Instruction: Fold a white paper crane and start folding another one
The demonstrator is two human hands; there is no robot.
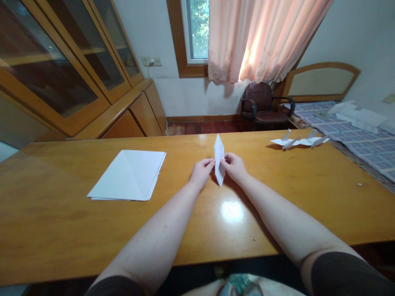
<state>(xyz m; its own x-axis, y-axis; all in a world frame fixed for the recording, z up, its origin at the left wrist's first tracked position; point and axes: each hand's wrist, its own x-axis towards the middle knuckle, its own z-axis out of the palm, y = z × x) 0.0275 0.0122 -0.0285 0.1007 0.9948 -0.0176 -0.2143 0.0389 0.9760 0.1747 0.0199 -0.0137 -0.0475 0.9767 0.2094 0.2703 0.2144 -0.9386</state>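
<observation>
A folded piece of white paper (219, 154), long and narrow with pointed ends, stands just above the wooden table (197, 230) in front of me. My left hand (202, 172) pinches its left edge between thumb and fingers. On the opposite edge, my right hand (236, 166) grips it with the thumb on the near face and the fingers behind, partly hidden. A stack of white paper sheets (128, 174) lies flat to the left of my hands. Several folded white paper shapes (299, 142) rest in a row at the table's far right.
Beyond the table stands a brown office chair (262, 105) under a pink curtain (247, 41). A wooden cabinet (123, 107) with glass doors is at the left. To the right is a bed (348, 131) with a checked cover and white material on it.
</observation>
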